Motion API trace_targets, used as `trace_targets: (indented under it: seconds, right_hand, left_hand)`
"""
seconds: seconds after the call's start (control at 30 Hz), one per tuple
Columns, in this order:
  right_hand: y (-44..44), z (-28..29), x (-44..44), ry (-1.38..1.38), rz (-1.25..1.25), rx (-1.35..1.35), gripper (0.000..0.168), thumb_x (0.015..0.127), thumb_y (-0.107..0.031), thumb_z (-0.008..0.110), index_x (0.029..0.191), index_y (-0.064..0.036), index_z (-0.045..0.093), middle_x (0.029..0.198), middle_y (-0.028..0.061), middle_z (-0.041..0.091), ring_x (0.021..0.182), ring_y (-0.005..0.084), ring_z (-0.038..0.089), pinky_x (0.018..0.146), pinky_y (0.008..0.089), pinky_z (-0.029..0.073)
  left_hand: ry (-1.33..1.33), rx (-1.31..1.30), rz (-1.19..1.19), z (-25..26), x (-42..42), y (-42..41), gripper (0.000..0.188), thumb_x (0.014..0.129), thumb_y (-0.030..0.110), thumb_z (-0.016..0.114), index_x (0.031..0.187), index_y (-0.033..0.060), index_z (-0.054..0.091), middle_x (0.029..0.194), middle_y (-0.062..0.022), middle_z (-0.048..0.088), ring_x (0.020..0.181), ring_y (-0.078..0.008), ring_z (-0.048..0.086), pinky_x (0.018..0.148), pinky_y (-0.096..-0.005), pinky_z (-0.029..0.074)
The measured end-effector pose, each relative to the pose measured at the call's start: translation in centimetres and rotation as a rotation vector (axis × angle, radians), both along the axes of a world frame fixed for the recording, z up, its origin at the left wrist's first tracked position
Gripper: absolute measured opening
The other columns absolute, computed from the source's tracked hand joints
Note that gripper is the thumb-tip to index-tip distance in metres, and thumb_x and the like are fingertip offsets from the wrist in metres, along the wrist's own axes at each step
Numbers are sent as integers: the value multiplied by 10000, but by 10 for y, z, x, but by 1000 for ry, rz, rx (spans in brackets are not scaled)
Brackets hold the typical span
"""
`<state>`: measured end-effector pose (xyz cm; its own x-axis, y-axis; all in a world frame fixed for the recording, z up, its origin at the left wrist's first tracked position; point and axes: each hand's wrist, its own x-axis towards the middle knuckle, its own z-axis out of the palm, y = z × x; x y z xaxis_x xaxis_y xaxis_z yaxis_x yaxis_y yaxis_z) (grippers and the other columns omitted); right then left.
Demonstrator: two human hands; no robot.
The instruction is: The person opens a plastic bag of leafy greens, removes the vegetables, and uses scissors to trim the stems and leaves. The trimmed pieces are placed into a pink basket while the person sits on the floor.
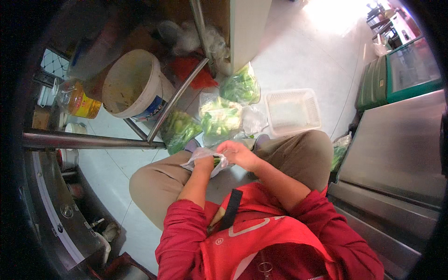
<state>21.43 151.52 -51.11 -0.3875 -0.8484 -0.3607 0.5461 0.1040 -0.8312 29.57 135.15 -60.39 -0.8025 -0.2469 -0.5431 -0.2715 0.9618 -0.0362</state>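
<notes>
My left hand (204,162) is partly wrapped by a thin clear plastic bag (197,154) above my lap. Dark green vegetable stems (216,161) show just right of that hand, seemingly in its grasp, though the fingers are hidden. My right hand (236,153) is at the bag's right side with curled fingers, pinching its edge. On the floor past my feet lie a bag of pale and green vegetables (221,120), a bag of leafy greens (241,85) and a darker bag of greens (180,130). To their right sits a white plastic basket (293,111).
A metal table frame (94,140) crosses at left, beside a large white bucket (131,84) and an oil bottle (84,103). Stainless steel cabinetry (388,140) stands close on the right, with another bag of greens (338,154) by it. A pale panel (246,31) rises ahead.
</notes>
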Motion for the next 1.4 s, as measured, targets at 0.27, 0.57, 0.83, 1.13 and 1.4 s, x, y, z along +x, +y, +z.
trace_targets:
  seconds: [0.27, 0.57, 0.83, 1.13, 1.4]
  right_hand:
    - [47, -130, -41, 495, -216, 664, 158, 843, -130, 539, 921, -16, 615, 814, 107, 641, 809, 206, 622, 706, 322, 500]
    - [36, -203, -52, 721, 211, 1069, 192, 759, -108, 533, 877, 10, 629, 896, 218, 638, 917, 365, 607, 791, 413, 485]
    - [18, -207, -33, 451, -162, 1309, 232, 768, -131, 601, 935, 30, 592, 1023, 245, 606, 976, 396, 587, 824, 432, 488]
    - [31, -261, -15, 35, -317, 1273, 295, 730, -236, 702, 870, 21, 666, 892, 203, 654, 798, 330, 636, 703, 383, 503]
    - [35, -314, -2, 53, -216, 1117, 244, 809, -184, 656, 979, -8, 659, 781, 140, 665, 658, 252, 641, 589, 360, 503]
  left_hand:
    - [-163, 199, 182, -34, 0, -5, 259, 838, 140, 492, 1037, 62, 639, 1049, -160, 637, 993, -282, 617, 839, -390, 488]
    - [-93, 350, 170, -95, 25, -23, 328, 868, 194, 414, 1119, 41, 561, 1127, -235, 571, 1034, -389, 562, 876, -467, 448]
    - [-69, 614, 738, -131, 39, -46, 439, 810, 239, 516, 1207, 54, 509, 1140, -224, 568, 1030, -368, 561, 873, -450, 447]
    - [-176, 803, 772, -133, 18, -48, 550, 731, 295, 620, 1213, 54, 511, 1149, -192, 577, 1036, -312, 559, 873, -415, 448]
    - [-282, 670, 237, -36, -25, -37, 605, 656, 318, 694, 1179, 51, 546, 1124, -184, 597, 1034, -295, 571, 861, -393, 454]
